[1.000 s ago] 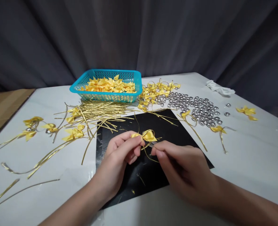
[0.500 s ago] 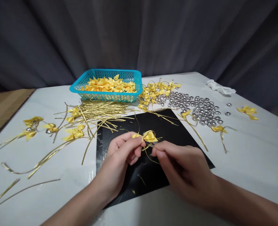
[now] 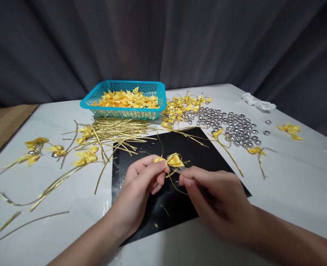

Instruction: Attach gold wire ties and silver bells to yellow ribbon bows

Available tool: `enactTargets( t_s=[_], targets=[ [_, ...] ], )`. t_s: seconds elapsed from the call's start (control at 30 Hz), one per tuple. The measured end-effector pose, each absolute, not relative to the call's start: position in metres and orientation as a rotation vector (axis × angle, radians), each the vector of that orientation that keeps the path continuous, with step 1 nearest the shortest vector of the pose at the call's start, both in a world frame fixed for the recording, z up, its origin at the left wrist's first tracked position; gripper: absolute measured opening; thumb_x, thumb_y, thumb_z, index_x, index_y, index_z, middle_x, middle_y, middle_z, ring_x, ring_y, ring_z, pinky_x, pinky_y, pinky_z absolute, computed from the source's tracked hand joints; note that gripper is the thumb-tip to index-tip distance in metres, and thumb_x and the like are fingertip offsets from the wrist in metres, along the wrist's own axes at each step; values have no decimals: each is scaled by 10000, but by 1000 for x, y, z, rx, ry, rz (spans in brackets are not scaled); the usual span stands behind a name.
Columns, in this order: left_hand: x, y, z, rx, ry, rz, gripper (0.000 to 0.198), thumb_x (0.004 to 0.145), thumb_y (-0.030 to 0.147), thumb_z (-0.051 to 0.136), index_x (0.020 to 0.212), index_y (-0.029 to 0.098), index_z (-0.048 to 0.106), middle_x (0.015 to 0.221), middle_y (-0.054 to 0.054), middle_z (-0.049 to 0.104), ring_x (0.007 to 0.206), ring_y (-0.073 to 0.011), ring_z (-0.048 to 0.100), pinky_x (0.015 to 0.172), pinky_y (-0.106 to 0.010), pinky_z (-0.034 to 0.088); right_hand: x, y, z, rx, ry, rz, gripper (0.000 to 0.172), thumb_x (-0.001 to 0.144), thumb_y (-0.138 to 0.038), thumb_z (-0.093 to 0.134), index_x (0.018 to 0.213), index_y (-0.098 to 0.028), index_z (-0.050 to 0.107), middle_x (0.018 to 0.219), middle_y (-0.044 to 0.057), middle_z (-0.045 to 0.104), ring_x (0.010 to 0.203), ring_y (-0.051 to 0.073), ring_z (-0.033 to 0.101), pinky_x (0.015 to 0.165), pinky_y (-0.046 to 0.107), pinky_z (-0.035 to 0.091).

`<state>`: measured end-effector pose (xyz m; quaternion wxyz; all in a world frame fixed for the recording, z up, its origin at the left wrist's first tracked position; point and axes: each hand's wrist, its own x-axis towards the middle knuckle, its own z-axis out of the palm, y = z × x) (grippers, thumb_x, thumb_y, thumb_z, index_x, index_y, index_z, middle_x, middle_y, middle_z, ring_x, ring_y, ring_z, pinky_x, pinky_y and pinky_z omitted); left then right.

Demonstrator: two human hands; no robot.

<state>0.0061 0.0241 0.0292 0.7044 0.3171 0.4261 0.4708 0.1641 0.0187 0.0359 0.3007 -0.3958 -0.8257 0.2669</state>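
Note:
Over a black mat (image 3: 149,218), my left hand (image 3: 145,181) pinches a yellow ribbon bow (image 3: 174,161) between thumb and fingers. A gold cord (image 3: 173,181) is looped around the bow, and its loose end trails down toward the right. Close beside the bow, my right hand (image 3: 215,192) is closed, with thumb and forefinger pinched on a thin silvery piece (image 3: 180,170). Most of that piece is hidden by the fingers, so its kind cannot be made out. Its visible end points at the underside of the bow.
Behind the mat stands a blue plastic basket (image 3: 121,108) of yellow bows. A pile of gold cords (image 3: 119,129) lies before it. Silver beads (image 3: 235,127) and finished-looking bows (image 3: 185,105) spread to the right. More corded bows (image 3: 87,157) lie left, and a white tissue (image 3: 259,102) back right.
The view has shifted slightly, so the table things sit a little farther left. A bit more of the silvery piece shows by the bow. Both hands keep their pinches.

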Motion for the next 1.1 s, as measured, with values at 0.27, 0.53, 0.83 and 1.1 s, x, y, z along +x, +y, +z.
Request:
enactTargets(
  t_s=[0.27,0.53,0.83,1.1],
  targets=[
    [6,24,30,699,939,1044,216,758,259,598,577,146,561,507,43,413,480,-66,284,446,-186,239,165,19,36,-1011,-2178,697,172,878,-103,374,746,-175,458,527,-55,382,400,55,313,394,178,266],
    [7,23,30,705,933,1043,217,760,257,594,575,150,556,497,46,409,474,-66,287,444,-186,241,165,19,35,-1014,-2186,713,156,876,-104,372,780,-172,475,543,-51,422,399,60,305,404,192,267],
    [6,23,31,783,988,1067,227,759,265,596,565,154,558,484,46,406,472,-69,289,452,-200,228,165,19,32,-1030,-2167,758,174,892,-119,361,763,-172,464,561,-38,440,419,62,320,407,190,272],
    [7,22,30,785,988,1052,236,753,274,590,546,169,546,477,48,395,482,-83,275,466,-228,210,164,21,33,-1000,-2167,744,201,905,-120,347,748,-163,466,558,-37,435,448,65,340,446,193,289]
  ],
)
